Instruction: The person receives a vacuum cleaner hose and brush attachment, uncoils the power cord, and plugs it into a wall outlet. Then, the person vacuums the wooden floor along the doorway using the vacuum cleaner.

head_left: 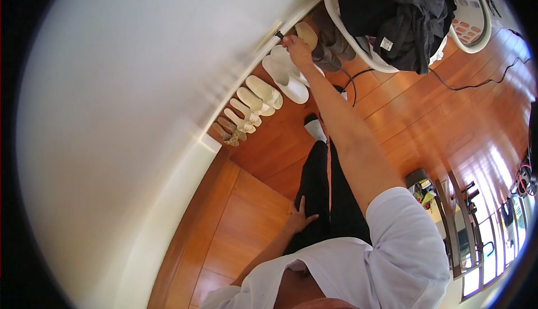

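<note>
My right hand [298, 50] reaches far out to the foot of the white wall, fingers closed at a small black object [279, 35] by the baseboard; its exact shape is too small to tell. Just below that hand are white slippers [286, 79], and a shoe with a tan insole [306, 33] lies right beside it. A thin black cord [353, 87] curves over the floor near the forearm. My left hand [301, 219] rests on my black-trousered thigh with its fingers spread, holding nothing.
Pale slippers [255, 103] and brown sandals [226, 132] continue the row along the wall [123, 84]. A white laundry basket [358, 51] piled with dark clothes [412, 17] stands at the upper right, beside another white basket [471, 26]. Another cord [459, 88] crosses the wooden floor.
</note>
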Demonstrator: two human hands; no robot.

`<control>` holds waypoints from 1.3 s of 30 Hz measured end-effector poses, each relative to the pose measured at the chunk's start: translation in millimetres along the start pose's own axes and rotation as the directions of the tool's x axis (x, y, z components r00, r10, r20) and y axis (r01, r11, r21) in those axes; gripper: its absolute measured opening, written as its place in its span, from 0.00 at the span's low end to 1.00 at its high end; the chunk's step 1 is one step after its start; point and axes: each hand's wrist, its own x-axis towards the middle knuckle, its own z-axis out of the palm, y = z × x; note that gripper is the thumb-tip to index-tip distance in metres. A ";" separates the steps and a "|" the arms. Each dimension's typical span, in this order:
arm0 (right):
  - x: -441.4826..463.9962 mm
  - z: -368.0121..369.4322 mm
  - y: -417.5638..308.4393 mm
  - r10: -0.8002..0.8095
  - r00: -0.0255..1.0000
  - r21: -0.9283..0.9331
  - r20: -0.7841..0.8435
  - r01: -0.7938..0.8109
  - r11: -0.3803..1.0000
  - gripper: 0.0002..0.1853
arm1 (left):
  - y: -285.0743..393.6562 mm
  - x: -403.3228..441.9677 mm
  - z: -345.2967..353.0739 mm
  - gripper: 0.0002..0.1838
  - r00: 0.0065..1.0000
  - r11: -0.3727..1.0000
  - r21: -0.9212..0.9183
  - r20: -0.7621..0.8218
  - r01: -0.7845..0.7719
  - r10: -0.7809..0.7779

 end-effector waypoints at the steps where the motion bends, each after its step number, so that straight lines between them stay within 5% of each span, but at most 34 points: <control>1: 3.0 7.5 -2.2 0.020 0.997 -0.052 -0.077 -0.024 0.998 0.20 | 1.5 1.3 -0.5 0.56 1.000 1.000 0.011 -0.006 -0.002 0.002; 4: 3.8 28.0 -8.2 0.070 0.965 -0.169 -0.251 -0.115 0.979 0.21 | 4.9 1.9 0.7 0.55 1.000 1.000 0.020 -0.020 -0.010 0.011; 7: 3.3 23.8 0.7 0.014 0.979 -0.145 -0.205 -0.044 0.989 0.19 | 13.3 -3.4 -5.7 0.56 0.999 0.999 -0.020 0.027 0.039 -0.039; 9: 19.9 26.3 19.2 -0.138 0.988 -0.327 -0.061 0.111 0.939 0.17 | 7.6 -1.3 0.4 0.57 0.998 1.000 -0.006 -0.066 -0.016 0.016; 10: 4.1 2.7 -10.2 0.056 0.996 -0.302 -0.075 -0.076 0.950 0.16 | 6.4 1.3 5.6 0.57 0.992 0.998 0.007 -0.108 -0.061 0.062; 11: -3.0 -4.9 -16.1 -0.007 0.997 -0.504 -0.077 -0.033 0.863 0.15 | 6.4 3.3 9.1 0.58 0.990 0.997 0.016 -0.119 -0.069 0.071; 14: -59.8 -44.8 -7.6 -0.384 0.844 -0.608 -0.373 0.090 0.788 0.15 | 6.9 1.5 12.6 0.60 0.980 0.991 0.038 -0.153 -0.125 0.129; 17: -184.6 -132.6 24.1 -0.395 0.854 -0.637 -0.338 0.101 0.764 0.17 | 2.1 -0.7 12.7 0.60 0.964 0.984 0.113 -0.216 -0.135 0.157; 20: -350.1 -244.1 55.1 0.218 0.956 -0.473 -0.199 -0.288 0.833 0.17 | -2.4 -4.2 11.4 0.58 0.968 0.981 0.038 -0.164 -0.188 0.191; 21: -398.5 -270.9 87.6 0.335 0.912 -0.541 -0.238 -0.411 0.734 0.19 | -1.7 -2.2 13.1 0.56 0.959 0.974 0.050 -0.171 -0.220 0.225; 22: -451.3 -288.7 152.4 0.232 0.902 -0.567 -0.363 -0.412 0.713 0.19 | 3.4 -0.3 13.6 0.54 0.951 0.968 0.061 -0.183 -0.243 0.250; 23: -496.7 -331.6 165.2 0.470 0.856 -0.573 -0.214 -0.500 0.649 0.18 | 14.6 0.5 14.5 0.52 0.940 0.961 0.107 -0.204 -0.255 0.272; 24: -534.3 -368.0 160.9 0.659 0.701 -0.447 -0.273 -0.699 0.558 0.17 | 25.5 1.6 15.4 0.50 0.932 0.954 0.152 -0.224 -0.257 0.286; 26: -602.8 -434.5 198.9 0.661 0.691 -0.488 -0.293 -0.702 0.518 0.14 | 47.2 4.8 16.5 0.45 0.895 0.919 0.243 -0.253 -0.310 0.368; 28: -633.8 -486.7 404.5 0.587 0.807 -0.808 -0.061 -0.385 0.445 0.13 | 78.5 6.0 17.9 0.39 0.826 0.846 0.337 -0.252 -0.413 0.504; 31: -643.0 -605.9 325.1 0.478 0.875 -0.788 -0.078 -0.349 0.508 0.11 | 127.9 29.2 20.9 0.30 0.843 0.844 0.404 -0.254 -0.354 0.475; 32: -645.5 -642.2 323.8 0.262 0.965 -0.872 0.020 -0.112 0.476 0.12 | 135.6 59.5 20.3 0.28 0.847 0.848 0.397 -0.251 -0.350 0.468; 34: -642.5 -696.9 351.8 -0.115 0.927 -0.578 -0.356 -0.121 0.807 0.14 | 187.2 49.3 35.7 0.27 0.787 0.828 0.460 -0.357 -0.320 0.503; 36: -648.7 -761.5 294.7 0.211 0.857 -0.272 -0.471 -0.368 0.889 0.15 | 266.2 24.6 61.9 0.28 0.802 0.881 0.320 -0.383 -0.350 0.458; 39: -646.8 -843.9 275.2 0.226 0.892 -0.078 -0.392 -0.277 0.958 0.15 | 377.1 25.1 95.2 0.26 0.839 0.881 0.142 -0.268 -0.452 0.474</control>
